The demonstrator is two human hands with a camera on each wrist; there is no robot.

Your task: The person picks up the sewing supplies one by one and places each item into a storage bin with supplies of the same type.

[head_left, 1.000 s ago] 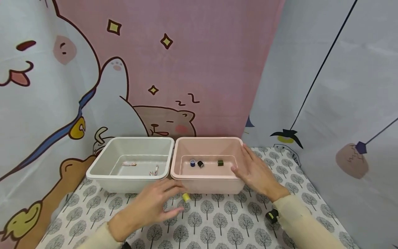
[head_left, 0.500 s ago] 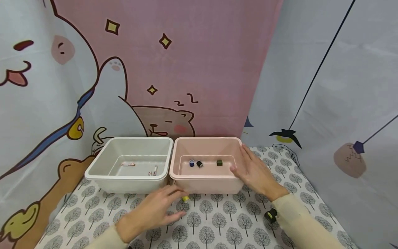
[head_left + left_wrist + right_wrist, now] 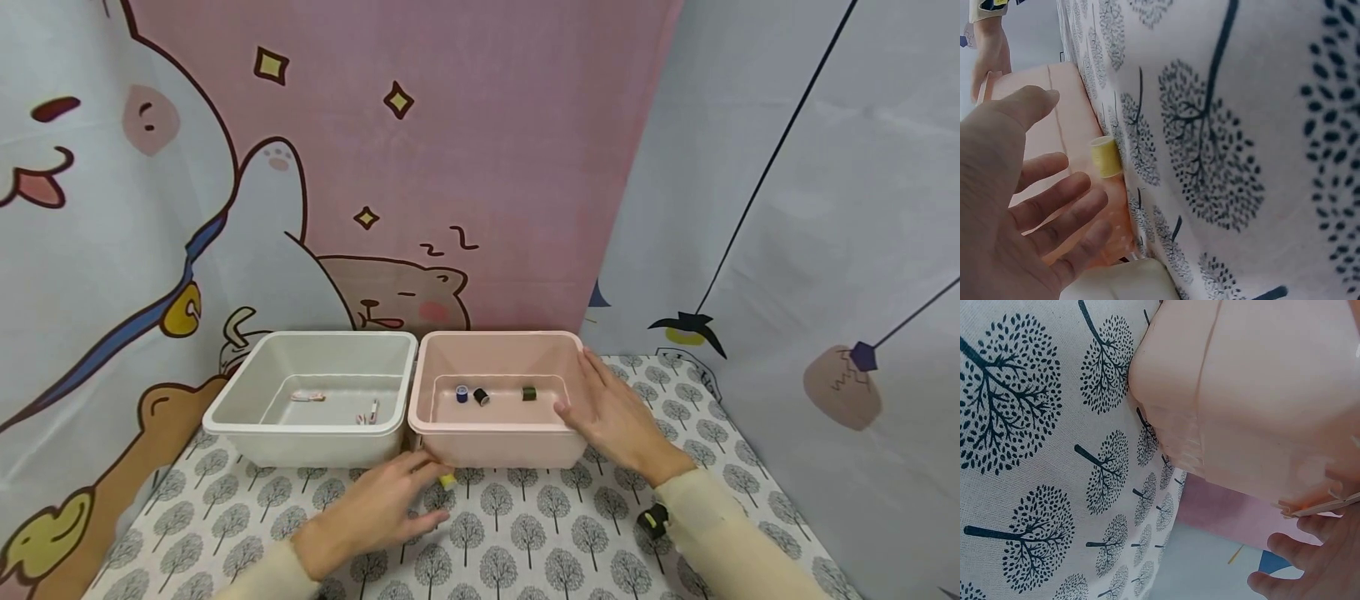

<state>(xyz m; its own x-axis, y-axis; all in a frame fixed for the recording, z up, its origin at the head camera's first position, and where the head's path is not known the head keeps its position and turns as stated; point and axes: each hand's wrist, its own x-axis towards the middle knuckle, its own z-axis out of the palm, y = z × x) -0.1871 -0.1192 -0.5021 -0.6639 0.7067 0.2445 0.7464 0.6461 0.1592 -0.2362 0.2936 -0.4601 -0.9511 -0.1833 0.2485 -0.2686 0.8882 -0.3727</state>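
A small yellow spool of thread stands on the tablecloth just in front of the pink bin. My left hand is beside it, fingers loosely spread. In the left wrist view a gap shows between those fingers and the yellow spool. At the bin's right end my right hand rests against the rim with fairly straight fingers, thumb by the front corner. Inside the pink bin lie a blue spool, a black spool and a dark green spool.
A white bin stands close against the pink bin's left side. It holds a few small pinkish-white items, too small to identify. Both bins back onto a printed curtain. A tree-patterned cloth covers the table.
My left hand has shifted slightly right and down, now partly covering the yellow spool in the head view. The right hand stays on the bin, and the view has shifted slightly.
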